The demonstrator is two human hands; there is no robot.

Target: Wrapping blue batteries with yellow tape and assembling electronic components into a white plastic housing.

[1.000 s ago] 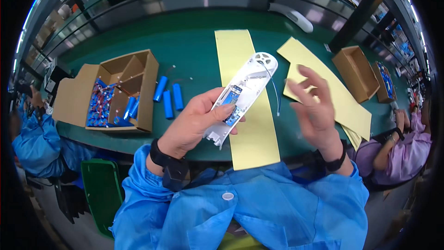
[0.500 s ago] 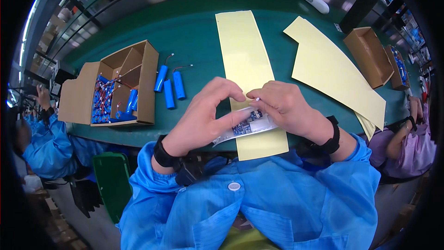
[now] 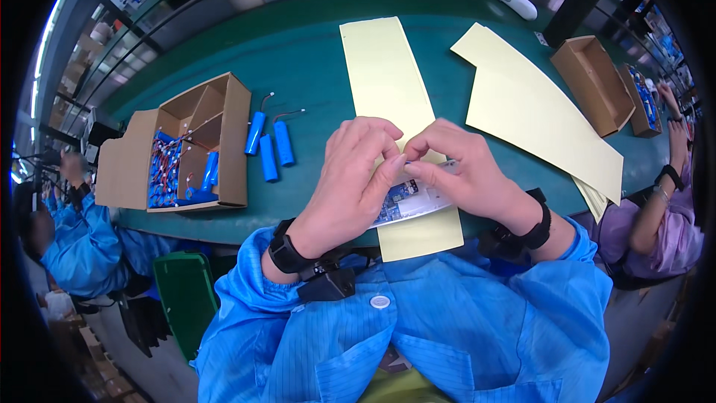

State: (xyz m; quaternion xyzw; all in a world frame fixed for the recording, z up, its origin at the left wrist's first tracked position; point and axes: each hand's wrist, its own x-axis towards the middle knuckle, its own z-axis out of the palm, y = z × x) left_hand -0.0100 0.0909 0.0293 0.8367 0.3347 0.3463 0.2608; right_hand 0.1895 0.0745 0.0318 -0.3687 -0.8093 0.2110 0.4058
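Note:
Over a strip of pale yellow card (image 3: 388,78), my left hand (image 3: 356,172) and my right hand (image 3: 466,172) meet, thumbs and forefingers closed in a pinch at almost the same spot. What sits between those fingertips is too small and covered to name. Just beneath them lies a slim silvery piece with a blue circuit board (image 3: 393,207) showing in it, tilted up to the right. My left hand covers its upper left part, and my right fingers overlap its right end.
To the left, an open cardboard box (image 3: 237,142) holds many blue cylindrical batteries with wires. Several loose batteries (image 3: 283,143) lie beside it. Larger yellow card sheets (image 3: 522,116) spread to the right, near a brown box (image 3: 594,89). Co-workers sit at both sides.
My left hand has moved up and right, its fingers closing in against my right fingertips. The small white tip at my right fingers is now mostly covered. The silvery piece has shifted slightly.

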